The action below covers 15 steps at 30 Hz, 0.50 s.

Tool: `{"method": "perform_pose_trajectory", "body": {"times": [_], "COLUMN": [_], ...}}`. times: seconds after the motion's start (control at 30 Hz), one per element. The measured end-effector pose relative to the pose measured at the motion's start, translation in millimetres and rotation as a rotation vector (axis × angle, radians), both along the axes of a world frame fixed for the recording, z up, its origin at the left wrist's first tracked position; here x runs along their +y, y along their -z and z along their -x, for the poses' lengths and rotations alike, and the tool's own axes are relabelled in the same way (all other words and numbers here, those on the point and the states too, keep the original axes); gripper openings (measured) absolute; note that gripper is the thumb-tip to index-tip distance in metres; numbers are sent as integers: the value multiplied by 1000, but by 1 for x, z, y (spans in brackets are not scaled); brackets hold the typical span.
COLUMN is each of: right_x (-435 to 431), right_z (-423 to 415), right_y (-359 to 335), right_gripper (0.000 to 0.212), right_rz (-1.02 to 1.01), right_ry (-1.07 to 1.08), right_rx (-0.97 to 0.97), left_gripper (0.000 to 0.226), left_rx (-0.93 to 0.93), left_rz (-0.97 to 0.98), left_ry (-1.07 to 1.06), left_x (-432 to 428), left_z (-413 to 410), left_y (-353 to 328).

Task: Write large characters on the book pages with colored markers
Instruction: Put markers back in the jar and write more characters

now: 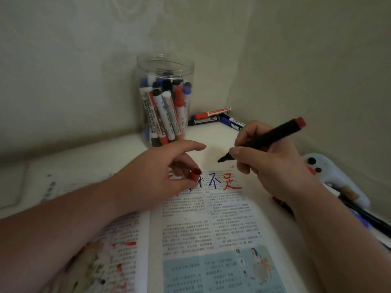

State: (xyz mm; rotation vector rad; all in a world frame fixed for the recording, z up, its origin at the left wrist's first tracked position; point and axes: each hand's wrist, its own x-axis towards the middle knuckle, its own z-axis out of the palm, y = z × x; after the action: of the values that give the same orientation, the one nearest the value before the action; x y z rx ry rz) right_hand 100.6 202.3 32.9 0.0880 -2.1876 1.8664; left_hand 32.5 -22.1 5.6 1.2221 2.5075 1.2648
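Your left hand (157,172), right hand (273,163): both bare, no gloves, rings, watch. Forearms uncovered to frame edge, no sleeve in view. Fingernails short, unpainted.

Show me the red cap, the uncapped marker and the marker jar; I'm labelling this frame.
red cap (195,175), head view, its side wall
uncapped marker (273,136), head view, mid-barrel
marker jar (165,64), head view, its clear rim

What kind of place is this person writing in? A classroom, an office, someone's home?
Probably a home desk tucked into a wall corner, though I can't be sure. An open printed book lies on the pale tabletop, a clear jar of markers stands against patterned wallpaper, and loose markers lie nearby.
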Motion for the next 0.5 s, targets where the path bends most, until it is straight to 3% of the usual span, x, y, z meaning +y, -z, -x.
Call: {"method": "perform_pose_trajectory", "body": {"times": [0.1, 0.23, 0.37, 0.5], "right_x": [-11, -21, -25, -32], "right_z": [1, -1, -4, -4], "right_y": [7, 3, -5, -4], "right_gripper": [12, 6, 15, 12], "right_rz": [46, 11, -105, -347], "right_ry": [-129, -118, -78, -52], "right_rx": [12, 30, 15, -43], "left_gripper": [73, 74, 74, 73], "left_rx": [-39, -45, -68, -68], "left_rz": [7, 21, 31, 24], "left_ry": [7, -1, 10, 31], "left_x": [0, -1, 0, 3], "left_z": [-1, -1, -2, -5], "left_y": [-2, -4, -6, -6]}}
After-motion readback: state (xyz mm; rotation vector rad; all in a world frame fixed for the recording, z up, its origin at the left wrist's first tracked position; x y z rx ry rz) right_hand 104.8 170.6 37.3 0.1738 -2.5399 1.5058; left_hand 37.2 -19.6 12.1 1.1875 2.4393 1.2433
